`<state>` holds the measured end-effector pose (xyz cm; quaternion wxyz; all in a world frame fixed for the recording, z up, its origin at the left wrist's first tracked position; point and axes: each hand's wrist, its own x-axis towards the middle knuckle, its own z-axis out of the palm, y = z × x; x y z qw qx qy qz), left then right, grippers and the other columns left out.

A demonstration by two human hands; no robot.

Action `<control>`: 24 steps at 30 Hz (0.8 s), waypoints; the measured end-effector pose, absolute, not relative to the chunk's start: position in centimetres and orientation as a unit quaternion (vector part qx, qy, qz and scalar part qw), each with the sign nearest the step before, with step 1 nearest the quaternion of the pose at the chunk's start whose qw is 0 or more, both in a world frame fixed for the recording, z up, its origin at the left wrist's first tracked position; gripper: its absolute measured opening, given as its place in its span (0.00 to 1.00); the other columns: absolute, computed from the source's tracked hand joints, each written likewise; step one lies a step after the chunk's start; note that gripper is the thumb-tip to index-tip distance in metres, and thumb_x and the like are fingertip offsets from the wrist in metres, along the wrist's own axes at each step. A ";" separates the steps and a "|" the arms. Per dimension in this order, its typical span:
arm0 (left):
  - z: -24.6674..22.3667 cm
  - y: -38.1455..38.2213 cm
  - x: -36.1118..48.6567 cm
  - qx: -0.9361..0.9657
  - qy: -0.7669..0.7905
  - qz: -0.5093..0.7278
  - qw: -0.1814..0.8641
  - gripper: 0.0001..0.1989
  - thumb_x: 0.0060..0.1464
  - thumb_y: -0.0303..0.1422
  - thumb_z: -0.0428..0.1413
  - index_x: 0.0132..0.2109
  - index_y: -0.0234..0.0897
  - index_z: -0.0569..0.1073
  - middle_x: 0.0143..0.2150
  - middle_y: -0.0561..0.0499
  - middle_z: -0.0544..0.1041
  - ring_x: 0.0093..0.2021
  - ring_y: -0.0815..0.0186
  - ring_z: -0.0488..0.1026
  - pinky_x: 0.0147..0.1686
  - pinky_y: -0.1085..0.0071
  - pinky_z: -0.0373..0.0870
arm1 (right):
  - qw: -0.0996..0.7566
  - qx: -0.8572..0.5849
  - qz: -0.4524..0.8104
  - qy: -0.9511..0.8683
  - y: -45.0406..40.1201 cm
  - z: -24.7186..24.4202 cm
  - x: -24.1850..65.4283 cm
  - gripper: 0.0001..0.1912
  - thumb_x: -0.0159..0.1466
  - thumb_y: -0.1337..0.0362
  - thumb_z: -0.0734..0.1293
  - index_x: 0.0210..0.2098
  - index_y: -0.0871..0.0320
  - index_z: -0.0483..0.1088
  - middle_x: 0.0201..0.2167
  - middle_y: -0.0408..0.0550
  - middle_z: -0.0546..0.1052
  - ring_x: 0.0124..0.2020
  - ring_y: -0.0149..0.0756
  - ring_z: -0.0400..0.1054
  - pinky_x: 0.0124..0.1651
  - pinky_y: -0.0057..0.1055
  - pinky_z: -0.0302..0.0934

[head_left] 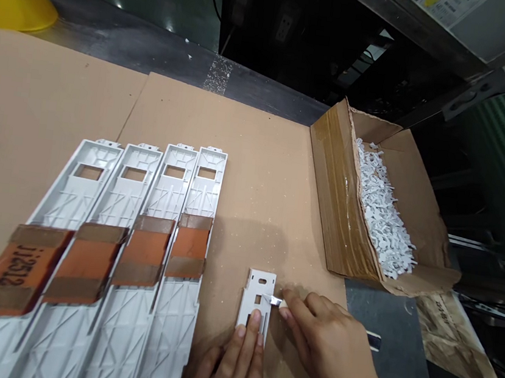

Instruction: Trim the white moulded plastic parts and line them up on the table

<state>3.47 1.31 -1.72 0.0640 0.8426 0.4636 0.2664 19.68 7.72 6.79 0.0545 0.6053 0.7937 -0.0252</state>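
A small white plastic part [262, 280] with rectangular cutouts lies on the cardboard at the lower middle. My left hand [233, 367] holds its near end down with the fingers together on top. In my right hand [334, 346] is a utility knife [275, 301], pinched near the front. Its blade meets the right edge of the part beside a square cutout. What looks like the knife's rear end [373, 340] shows beyond the hand; my palm hides the middle. Left of my hands, several long white plastic panels [203, 198] lie side by side, with orange-brown blocks [188, 245] across them.
An open cardboard box [326, 186] with many small white plastic pieces [383, 211] stands at the right. A roll of yellow tape [24, 4] sits at the upper left. Brown cardboard [265, 160] covers the worktop, and crumpled brown paper [455, 336] lies at the lower right.
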 end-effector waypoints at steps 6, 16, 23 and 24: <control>-1.5 1.4 3.6 0.837 0.471 0.271 0.065 0.19 0.59 0.39 0.41 0.43 0.38 0.74 0.45 0.50 0.77 0.49 0.65 0.67 0.37 0.64 0.58 | 0.071 0.605 -0.036 0.792 7.8 6.7 19.9 0.18 0.68 0.62 0.52 0.36 0.53 0.72 0.23 0.44 0.72 0.21 0.32 0.64 0.26 0.29 0.48; -1.8 1.3 3.7 0.833 0.473 0.280 0.058 0.19 0.60 0.39 0.41 0.42 0.38 0.74 0.45 0.49 0.78 0.48 0.65 0.67 0.36 0.64 0.58 | 0.161 0.535 -0.064 0.827 10.9 8.0 20.5 0.07 0.58 0.63 0.69 0.37 0.53 0.71 0.28 0.42 0.73 0.26 0.33 0.65 0.30 0.30 0.49; -2.0 1.3 3.8 0.833 0.468 0.293 0.050 0.19 0.60 0.38 0.40 0.42 0.36 0.73 0.45 0.48 0.77 0.49 0.64 0.68 0.36 0.64 0.59 | 0.193 0.452 -0.074 0.868 14.2 8.8 20.3 0.04 0.58 0.65 0.69 0.28 0.54 0.70 0.25 0.43 0.72 0.29 0.35 0.63 0.32 0.32 0.45; -2.0 1.3 3.8 0.833 0.467 0.292 0.048 0.19 0.60 0.38 0.40 0.42 0.36 0.73 0.45 0.48 0.77 0.49 0.64 0.68 0.36 0.64 0.59 | 0.191 0.443 -0.076 0.873 14.4 8.8 20.3 0.05 0.58 0.66 0.69 0.27 0.54 0.69 0.25 0.43 0.71 0.29 0.36 0.63 0.32 0.33 0.45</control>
